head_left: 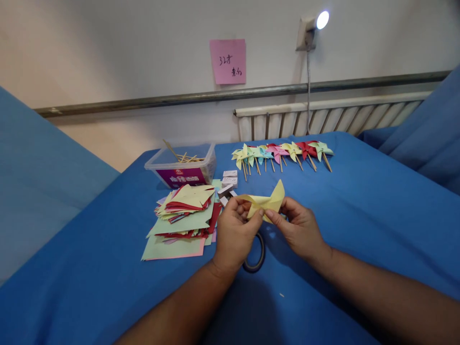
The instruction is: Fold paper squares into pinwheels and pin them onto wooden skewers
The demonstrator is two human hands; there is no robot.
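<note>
A yellow paper pinwheel (266, 202), its corners curled inward, is held above the cloth between both hands. My left hand (237, 232) pinches its left side, the thumb pressed near the middle. My right hand (300, 230) grips the right side, its thumb almost meeting the left one. The fingers behind the paper are partly hidden. Below the hands lies a black ring-shaped roll (261, 258), partly covered by my left hand. Just beyond my left hand sit an opened small box (225, 192) and stacked small white boxes (230, 178).
Cut coloured paper (187, 218) is piled on the left of the blue cloth (359, 230). Behind it stands a clear plastic box (210, 165) with wooden sticks (185, 158). Several finished pinwheels (278, 152) on sticks line the back edge, before a radiator (338, 112).
</note>
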